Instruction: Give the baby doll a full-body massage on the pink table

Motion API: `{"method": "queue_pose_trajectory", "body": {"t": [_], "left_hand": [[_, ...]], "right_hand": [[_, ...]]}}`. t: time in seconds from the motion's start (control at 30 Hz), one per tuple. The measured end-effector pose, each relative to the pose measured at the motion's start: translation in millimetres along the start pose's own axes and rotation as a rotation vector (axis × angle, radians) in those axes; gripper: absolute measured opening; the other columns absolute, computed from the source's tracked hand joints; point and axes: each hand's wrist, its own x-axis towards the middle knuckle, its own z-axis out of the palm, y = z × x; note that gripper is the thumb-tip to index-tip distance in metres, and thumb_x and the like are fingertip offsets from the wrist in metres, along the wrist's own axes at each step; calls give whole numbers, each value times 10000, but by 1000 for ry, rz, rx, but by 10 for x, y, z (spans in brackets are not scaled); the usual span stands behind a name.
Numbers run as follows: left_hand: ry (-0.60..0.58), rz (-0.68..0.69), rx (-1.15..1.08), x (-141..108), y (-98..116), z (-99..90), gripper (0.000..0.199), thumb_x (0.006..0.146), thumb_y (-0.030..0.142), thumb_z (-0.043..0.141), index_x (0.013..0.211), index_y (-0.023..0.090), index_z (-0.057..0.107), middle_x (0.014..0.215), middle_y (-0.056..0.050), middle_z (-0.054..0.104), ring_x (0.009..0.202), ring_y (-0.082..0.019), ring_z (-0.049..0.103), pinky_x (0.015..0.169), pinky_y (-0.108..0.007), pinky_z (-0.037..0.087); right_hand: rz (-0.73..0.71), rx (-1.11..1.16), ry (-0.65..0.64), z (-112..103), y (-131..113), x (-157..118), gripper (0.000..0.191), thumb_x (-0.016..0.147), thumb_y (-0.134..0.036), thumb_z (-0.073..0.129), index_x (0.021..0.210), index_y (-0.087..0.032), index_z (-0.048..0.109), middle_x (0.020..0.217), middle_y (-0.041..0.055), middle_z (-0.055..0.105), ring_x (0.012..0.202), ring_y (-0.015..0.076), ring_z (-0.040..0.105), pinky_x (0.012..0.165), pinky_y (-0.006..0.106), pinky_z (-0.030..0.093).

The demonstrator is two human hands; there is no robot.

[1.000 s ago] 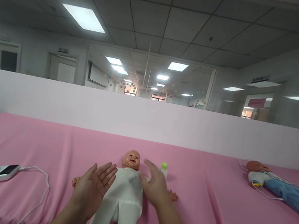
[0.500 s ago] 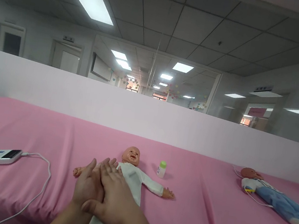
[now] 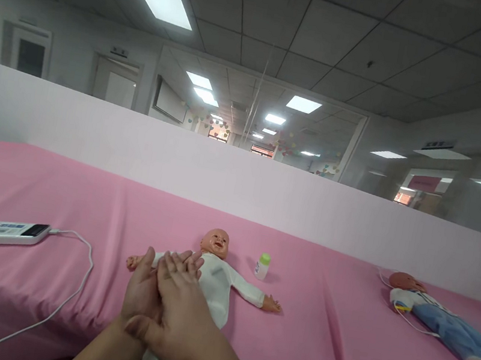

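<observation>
My left hand (image 3: 143,295) is palm up with its fingers stretched out. Across its palm lies my right hand (image 3: 183,311), palm down, fingers extended and thumb apart. Nothing shows between the two palms, which touch. Both are held over a baby doll (image 3: 218,289) in white clothes, lying on its back with arms spread, and they hide part of its body and one sleeve. A small bottle (image 3: 262,267) with a green cap stands beside the doll's head, to the right.
Pink cloth (image 3: 287,345) covers the table. A white device (image 3: 1,232) with a cable lies at the left. Another doll (image 3: 450,326), in blue and white clothes, lies at the right. Behind the table runs a white low wall (image 3: 223,171) with glass above it.
The view has tilted and shifted a little, so more of the white device shows at the left. My right hand has slid slightly over my left palm; both stay pressed together.
</observation>
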Motion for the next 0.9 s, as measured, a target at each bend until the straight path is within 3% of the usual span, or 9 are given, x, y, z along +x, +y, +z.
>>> {"method": "queue_pose_trajectory", "body": {"t": [0.1,0.2,0.37,0.47,0.53,0.67,0.77,0.9], "left_hand": [[35,52,20,-59,186,24,907,974,692,432,1619,57,361,1534,-264,546,1481,-383,475,1270,-561,329],[103,97,60,-87,340,56,901,1003,687,398,1602,14,366,1524,-278,549,1451,-335,524,1252,-454,385],[111,31,101,-57,276,53,879,1039,669,319,1605,-2,350,1514,-286,556,1431,-318,549,1239,-425,401],[84,-24,69,-72,121,68,832,1052,630,326,1618,21,339,1498,-272,578,1443,-335,533,1249,-481,382],[135,-38,34,-94,37,100,810,1046,633,365,1607,47,375,1484,-260,595,1434,-343,543,1242,-503,392],[211,-32,22,-114,45,152,781,1065,626,316,1581,46,406,1454,-271,612,1393,-355,583,1229,-551,401],[197,20,64,-98,163,126,777,1063,626,338,1566,39,417,1457,-261,613,1387,-334,592,1254,-506,372],[161,38,90,-41,239,39,783,1055,625,374,1544,17,436,1481,-263,593,1405,-301,577,1262,-409,359]], "right_hand": [[50,-14,-5,14,77,-93,1060,924,-755,633,1690,-166,199,1745,147,111,1623,388,69,1316,632,9],[27,-3,-28,208,74,-318,1197,851,-784,702,1704,-216,85,1749,129,79,1616,407,101,1314,649,71],[-37,34,30,552,9,-511,1330,779,-822,743,1702,-216,0,1750,130,83,1608,429,130,1312,629,171],[-60,26,41,481,16,-402,1311,793,-825,727,1701,-168,48,1743,159,118,1605,435,134,1314,627,158],[-26,-2,30,338,46,-304,1230,843,-805,691,1697,-139,109,1738,172,142,1607,423,136,1319,621,139],[27,-93,17,122,160,-241,1078,937,-731,635,1686,-111,170,1734,174,153,1617,396,87,1321,627,97],[0,-120,-1,166,261,-359,1044,959,-707,622,1696,-153,132,1737,156,122,1615,387,87,1314,637,121],[-93,-98,-2,391,332,-581,1141,904,-755,662,1700,-177,86,1726,171,150,1593,404,195,1298,622,214]]}}
